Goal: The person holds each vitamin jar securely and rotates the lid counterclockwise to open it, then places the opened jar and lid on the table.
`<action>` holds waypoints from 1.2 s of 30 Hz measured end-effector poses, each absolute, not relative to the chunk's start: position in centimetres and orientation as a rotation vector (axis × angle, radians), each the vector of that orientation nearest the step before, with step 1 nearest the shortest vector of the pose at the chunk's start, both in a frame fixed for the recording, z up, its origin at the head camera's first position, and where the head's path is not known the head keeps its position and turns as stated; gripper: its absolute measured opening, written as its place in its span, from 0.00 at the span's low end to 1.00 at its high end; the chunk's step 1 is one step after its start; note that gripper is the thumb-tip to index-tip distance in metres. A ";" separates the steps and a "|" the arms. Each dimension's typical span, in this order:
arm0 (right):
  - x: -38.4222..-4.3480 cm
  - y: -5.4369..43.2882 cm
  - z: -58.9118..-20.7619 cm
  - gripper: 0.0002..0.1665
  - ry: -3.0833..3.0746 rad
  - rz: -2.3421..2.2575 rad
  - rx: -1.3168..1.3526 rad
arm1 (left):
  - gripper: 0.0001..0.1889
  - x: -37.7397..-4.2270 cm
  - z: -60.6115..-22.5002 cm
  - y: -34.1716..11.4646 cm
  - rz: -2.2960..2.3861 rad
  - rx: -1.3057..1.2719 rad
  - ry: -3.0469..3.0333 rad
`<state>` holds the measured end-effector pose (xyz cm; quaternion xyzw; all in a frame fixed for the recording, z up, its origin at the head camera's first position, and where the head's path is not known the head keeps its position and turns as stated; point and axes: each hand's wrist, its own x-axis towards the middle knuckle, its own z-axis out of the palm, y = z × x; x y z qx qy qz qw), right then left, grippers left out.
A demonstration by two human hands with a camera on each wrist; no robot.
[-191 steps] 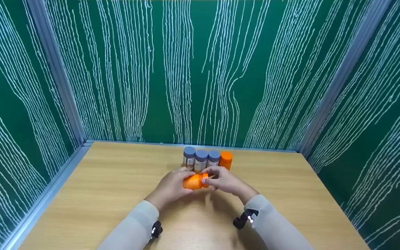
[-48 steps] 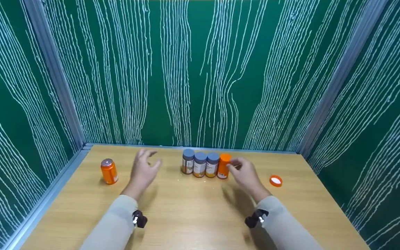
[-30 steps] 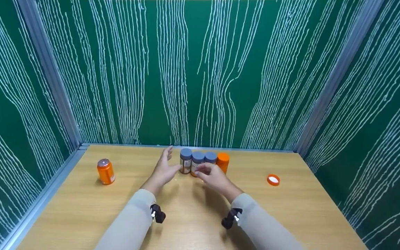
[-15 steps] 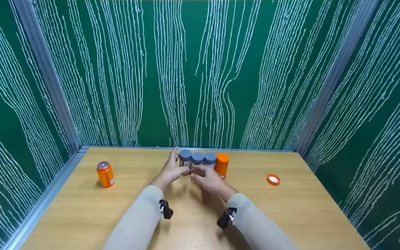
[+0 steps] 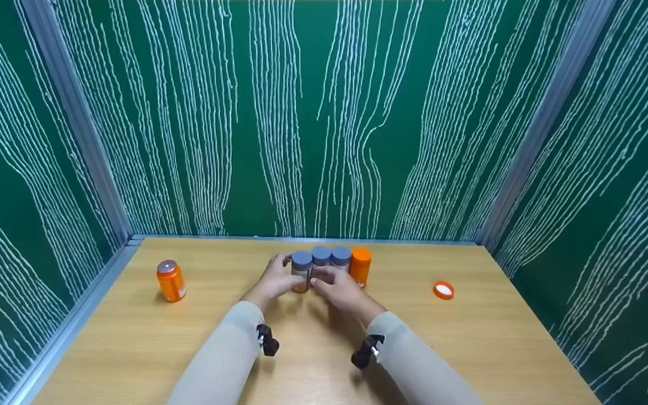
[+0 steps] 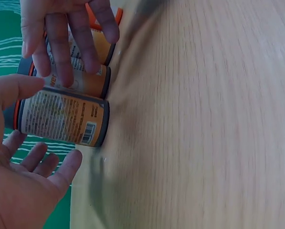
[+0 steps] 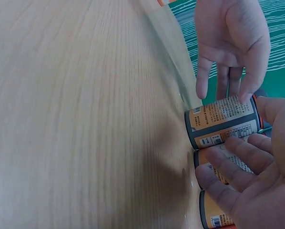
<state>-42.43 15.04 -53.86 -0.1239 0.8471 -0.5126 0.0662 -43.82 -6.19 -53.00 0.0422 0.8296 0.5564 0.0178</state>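
My left hand (image 5: 273, 282) grips the leftmost grey-capped jar (image 5: 301, 260), thumb in front and fingers round its far side. That jar stands upright, slightly nearer me than its neighbours; its label and barcode show in the left wrist view (image 6: 61, 117). My right hand (image 5: 343, 289) is at the jar's right side, fingers extended in front of the row; the right wrist view shows its fingers (image 7: 240, 157) close to the label, though contact is unclear. Two more grey-capped jars (image 5: 322, 254) and an orange-capped orange bottle (image 5: 361, 261) stand alongside, partly hidden by my right hand.
To the left stands an uncapped orange bottle (image 5: 171, 284) with a silvery top. An orange lid (image 5: 444, 290), white inside, lies to the right. Green panels with white wavy lines (image 5: 324, 124) rise behind the wooden table (image 5: 307, 360).
The uncapped bottle and its lid now sit apart, after both hands held that bottle earlier. Both hands came to the leftmost jar, which has shifted slightly toward me in the left hand.
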 end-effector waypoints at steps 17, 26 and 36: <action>-42.5 14.9 -54.0 0.31 2.497 -1.580 -0.323 | 0.32 -43.5 -54.2 -5.8 1.727 0.220 2.599; -42.1 14.8 -53.8 0.33 2.360 -1.670 -0.250 | 0.28 -43.3 -54.9 -5.9 1.715 0.186 2.632; -41.3 15.5 -52.0 0.37 2.219 -1.843 -0.406 | 0.34 -42.3 -53.2 -6.4 1.750 0.291 2.706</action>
